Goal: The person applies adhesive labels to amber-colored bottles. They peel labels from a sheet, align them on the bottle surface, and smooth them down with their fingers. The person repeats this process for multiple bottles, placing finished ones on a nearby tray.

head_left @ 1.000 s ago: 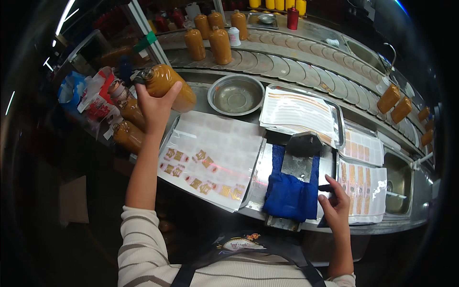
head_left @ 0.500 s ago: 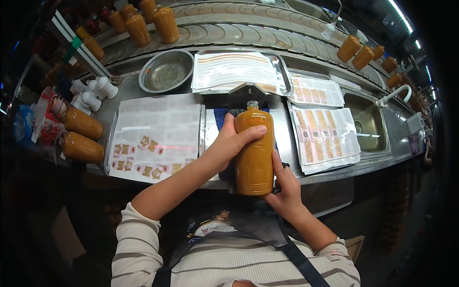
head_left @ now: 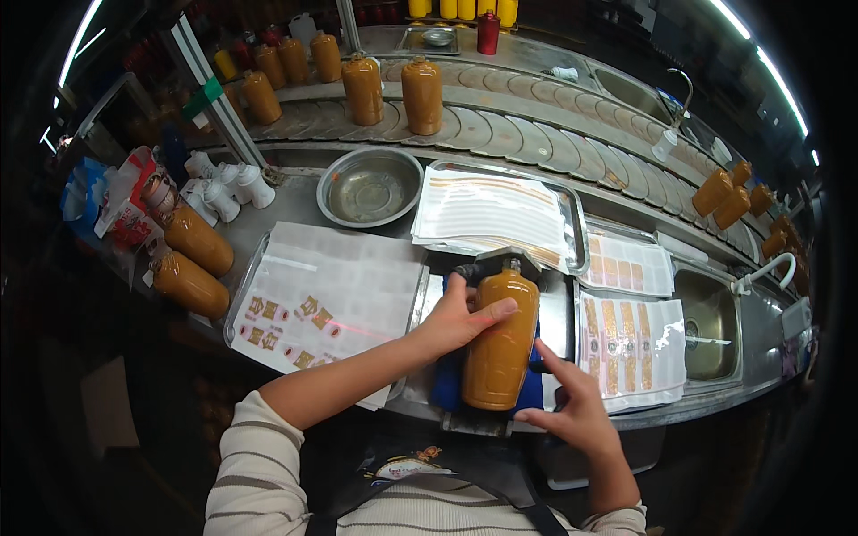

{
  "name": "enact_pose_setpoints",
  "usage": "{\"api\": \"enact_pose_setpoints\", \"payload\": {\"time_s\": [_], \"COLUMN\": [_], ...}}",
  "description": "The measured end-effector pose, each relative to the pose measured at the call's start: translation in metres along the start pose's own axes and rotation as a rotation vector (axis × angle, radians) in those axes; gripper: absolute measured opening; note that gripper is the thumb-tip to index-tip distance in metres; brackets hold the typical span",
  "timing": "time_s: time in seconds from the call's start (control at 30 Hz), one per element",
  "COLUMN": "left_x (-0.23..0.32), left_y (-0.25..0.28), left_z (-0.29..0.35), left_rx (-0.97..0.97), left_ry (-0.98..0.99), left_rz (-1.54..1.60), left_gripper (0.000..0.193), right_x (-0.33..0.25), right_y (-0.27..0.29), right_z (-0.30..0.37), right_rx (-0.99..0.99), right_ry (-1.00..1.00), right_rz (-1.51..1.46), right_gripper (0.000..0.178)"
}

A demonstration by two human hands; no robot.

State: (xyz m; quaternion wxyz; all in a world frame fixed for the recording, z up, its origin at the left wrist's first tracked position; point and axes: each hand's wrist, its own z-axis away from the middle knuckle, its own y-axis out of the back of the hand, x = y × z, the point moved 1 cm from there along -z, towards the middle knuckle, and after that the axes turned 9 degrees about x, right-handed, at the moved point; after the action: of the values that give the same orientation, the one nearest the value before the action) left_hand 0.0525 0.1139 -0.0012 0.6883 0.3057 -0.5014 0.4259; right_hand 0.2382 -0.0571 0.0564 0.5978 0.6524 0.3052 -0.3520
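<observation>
Much blue cloth (head_left: 448, 384) behind the bottle (head_left: 502, 348)

Hands, two: the left hand (head_left: 451, 317) near centre of view and the right hand (head_left: 576, 402) between four and five o'clock. Held amber bottle (head_left: 500, 344), just off centre toward five: one. Lying bottles (head_left: 190, 284) at nine: two. Standing bottles (head_left: 422, 96) near twelve: two; further bottles (head_left: 325, 56) toward eleven overlap, exact number not established. White pieces (head_left: 253, 188) at ten: at least four. Large round bowl (head_left: 371, 188) at eleven: one. Sink basins (head_left: 706, 308): two, at two and three. Taps (head_left: 761, 275): two, likewise. Yellow containers (head_left: 508, 11) at twelve: five. Red container (head_left: 488, 34), same bearing: one.
</observation>
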Motion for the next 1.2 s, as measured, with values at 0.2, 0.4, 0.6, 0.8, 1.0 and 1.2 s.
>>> {"api": "enact_pose_setpoints", "payload": {"time_s": [0.2, 0.4, 0.6, 0.8, 1.0, 1.2], "left_x": [0.078, 0.168, 0.198, 0.183, 0.150, 0.153], "left_y": [0.091, 0.164, 0.169, 0.142, 0.094, 0.140], "left_z": [-0.072, -0.231, -0.339, -0.402, -0.405, -0.302], "left_rx": [0.447, 0.880, 0.906, 0.831, 1.179, 0.806], "left_ry": [-0.693, -0.687, -0.498, -0.533, -0.859, -0.841], "left_rz": [-0.140, -0.396, -0.508, -0.577, -0.317, 0.246], "left_gripper": [0.043, 0.066, 0.091, 0.088, 0.045, 0.034], "right_x": [-0.002, -0.009, -0.008, 0.011, 0.046, 0.070], "right_y": [0.044, 0.028, 0.011, 0.014, 0.029, 0.056], "right_z": [-0.111, -0.323, -0.457, -0.502, -0.498, -0.495], "right_rx": [0.473, 0.563, 0.569, 0.462, 0.573, 0.546], "right_ry": [0.049, 0.277, 0.097, -0.077, -0.041, -0.040], "right_rz": [-0.001, 0.402, 0.561, 0.543, 0.483, 0.564], "right_gripper": [0.073, 0.111, 0.129, 0.107, 0.085, 0.082]}}
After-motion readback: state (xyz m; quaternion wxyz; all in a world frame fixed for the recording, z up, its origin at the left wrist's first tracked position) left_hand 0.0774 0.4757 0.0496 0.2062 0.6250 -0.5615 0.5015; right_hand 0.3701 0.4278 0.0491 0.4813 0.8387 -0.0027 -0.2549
